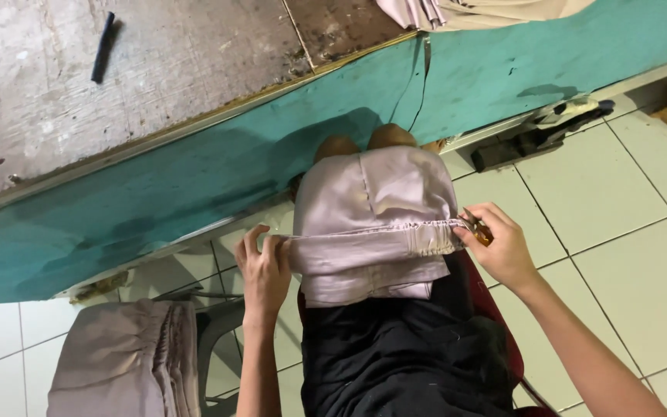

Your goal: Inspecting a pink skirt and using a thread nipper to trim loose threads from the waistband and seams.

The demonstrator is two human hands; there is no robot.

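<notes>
The garment (pixel 372 224) stretched across the lap was a plain pale mauve-grey, with no print on it. A folded stack of cloth (pixel 125 359) beside it had the same mauve-grey tone. The clothing on the lap (pixel 403 355) was black. The counter (pixel 79 85) had a worn grey top with brown stains, and its side panel (pixel 194 185) was teal. The floor tiles (pixel 627 232) were white with dark grout lines. A small black stick (pixel 103 46) lay on the grey top
</notes>
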